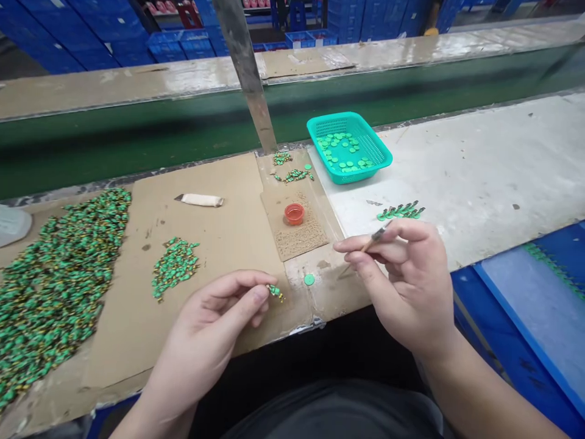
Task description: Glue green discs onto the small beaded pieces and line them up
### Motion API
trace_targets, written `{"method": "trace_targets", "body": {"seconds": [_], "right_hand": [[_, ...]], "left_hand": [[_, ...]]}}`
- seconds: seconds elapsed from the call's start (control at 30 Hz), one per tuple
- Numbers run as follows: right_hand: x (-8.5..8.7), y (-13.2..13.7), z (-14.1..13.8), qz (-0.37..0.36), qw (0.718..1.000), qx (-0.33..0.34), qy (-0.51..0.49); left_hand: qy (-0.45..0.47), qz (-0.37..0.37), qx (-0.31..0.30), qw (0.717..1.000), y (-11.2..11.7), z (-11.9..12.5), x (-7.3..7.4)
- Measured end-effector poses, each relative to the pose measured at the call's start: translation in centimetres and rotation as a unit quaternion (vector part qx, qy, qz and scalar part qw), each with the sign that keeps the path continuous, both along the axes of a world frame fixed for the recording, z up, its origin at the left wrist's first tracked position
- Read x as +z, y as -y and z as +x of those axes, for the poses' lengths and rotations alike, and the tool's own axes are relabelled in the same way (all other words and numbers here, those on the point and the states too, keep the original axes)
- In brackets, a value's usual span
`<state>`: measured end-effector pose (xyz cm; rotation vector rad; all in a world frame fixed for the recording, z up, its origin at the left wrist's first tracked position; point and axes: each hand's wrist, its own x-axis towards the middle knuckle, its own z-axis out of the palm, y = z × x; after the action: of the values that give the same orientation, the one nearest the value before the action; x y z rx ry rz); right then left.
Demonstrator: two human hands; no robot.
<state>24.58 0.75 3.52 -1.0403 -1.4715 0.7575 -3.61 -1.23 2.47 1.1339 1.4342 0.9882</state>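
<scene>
My left hand (pixel 214 323) pinches a small green and yellow part (pixel 275 292) between thumb and fingers, just above the cardboard sheet (pixel 228 225). My right hand (pixel 402 280) grips a thin brush (pixel 377 235) like a pen, tip pointing up and right. A loose green disc (pixel 309 279) lies on the bench between the two hands. A small red cup (pixel 294 213) stands on a cardboard scrap beyond them.
A big heap of green parts (pixel 59 286) covers the left side, with a smaller pile (pixel 175 265) nearer. A teal basket (pixel 350 146) holds green discs. A row of green parts (pixel 401 211) lies right of the cup. A wrapped tool (pixel 200 199) and a metal post (pixel 249 73) stand behind.
</scene>
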Motion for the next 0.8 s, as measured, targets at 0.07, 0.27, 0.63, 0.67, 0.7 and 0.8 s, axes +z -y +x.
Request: {"method": "trace_targets", "body": {"seconds": [0.07, 0.27, 0.63, 0.67, 0.7, 0.8], "right_hand": [[-0.2, -0.3, 0.3, 0.003, 0.998, 0.018, 0.055], [-1.8, -1.0, 1.2, 0.022, 0.979, 0.061, 0.193], [-3.6, -0.8, 1.1, -0.023, 0.989, 0.052, 0.14], [-3.6, -0.8, 1.1, -0.023, 0.989, 0.053, 0.139], [-3.5, -0.8, 1.1, -0.024, 0.988, 0.053, 0.14], [-3.5, -0.8, 1.1, -0.024, 0.988, 0.051, 0.141]], "left_hand": [[-0.026, 0.011, 0.0, 1.0, -0.3, 0.5, 0.3], [-0.206, 0.151, -0.032, 0.966, -1.0, 2.5, 0.5], [-0.301, 0.261, -0.086, 0.913, -1.8, 4.0, -1.2], [-0.303, 0.262, -0.091, 0.912, -1.8, 4.0, -1.2], [-0.305, 0.264, -0.095, 0.91, -1.8, 3.9, -1.3], [-0.314, 0.267, -0.101, 0.905, -1.8, 3.8, -1.3]]}}
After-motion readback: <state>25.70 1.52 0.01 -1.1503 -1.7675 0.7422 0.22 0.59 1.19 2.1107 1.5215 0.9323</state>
